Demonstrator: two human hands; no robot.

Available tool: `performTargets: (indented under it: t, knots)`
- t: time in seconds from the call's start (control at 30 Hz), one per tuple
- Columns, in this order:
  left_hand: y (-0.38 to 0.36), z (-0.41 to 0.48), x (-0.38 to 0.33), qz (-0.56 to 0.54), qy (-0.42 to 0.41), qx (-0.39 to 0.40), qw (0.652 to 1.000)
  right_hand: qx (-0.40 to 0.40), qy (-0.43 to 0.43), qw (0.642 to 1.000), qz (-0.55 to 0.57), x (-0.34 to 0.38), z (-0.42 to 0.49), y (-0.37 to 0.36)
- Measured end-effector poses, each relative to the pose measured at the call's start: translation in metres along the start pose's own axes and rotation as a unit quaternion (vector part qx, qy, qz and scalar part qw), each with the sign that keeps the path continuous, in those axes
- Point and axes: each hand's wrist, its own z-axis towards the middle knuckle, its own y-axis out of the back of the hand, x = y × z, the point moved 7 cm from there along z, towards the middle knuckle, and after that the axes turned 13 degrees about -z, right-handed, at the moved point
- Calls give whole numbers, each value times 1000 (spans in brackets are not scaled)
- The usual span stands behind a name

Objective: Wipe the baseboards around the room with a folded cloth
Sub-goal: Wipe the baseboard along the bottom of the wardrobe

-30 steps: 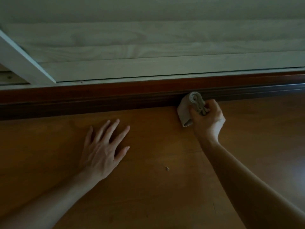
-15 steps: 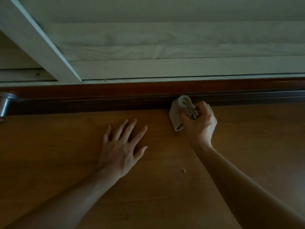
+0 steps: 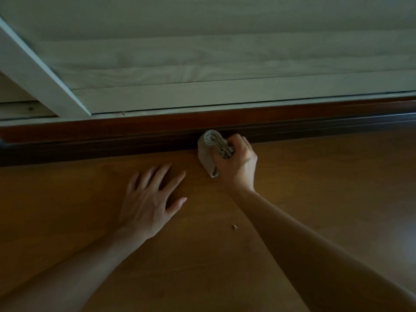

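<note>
A folded cloth (image 3: 208, 152) is clamped in the grip of the right hand (image 3: 238, 164) and pressed against the dark baseboard (image 3: 112, 143) where it meets the wooden floor (image 3: 315, 188). The left hand (image 3: 148, 203) is laid flat on the floor nearby, its grip apart.

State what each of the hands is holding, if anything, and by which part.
The right hand grips the folded cloth by its bunched, layered end, against the baseboard. The left hand holds nothing; it rests flat on the floor.

Dim, soft picture; faint glare on the floor (image 3: 405, 242) right, perhaps window light.
</note>
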Motion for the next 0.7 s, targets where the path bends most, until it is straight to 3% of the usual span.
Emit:
performTargets:
  t: [0.23,0.37,0.53,0.7]
  knots:
    - [-2,16,-37,10,-68,13,998,-56,-136,989,-12,-70,11,55]
    - [-7,25,-50,10,-76,21,997,-43,-95,994,-37,-64,13,54]
    - [-12,24,-48,4,-73,19,997,-71,-167,983,-39,-95,18,77]
    - [-13,24,-49,-13,-72,18,997,-49,-134,988,-62,-94,24,77]
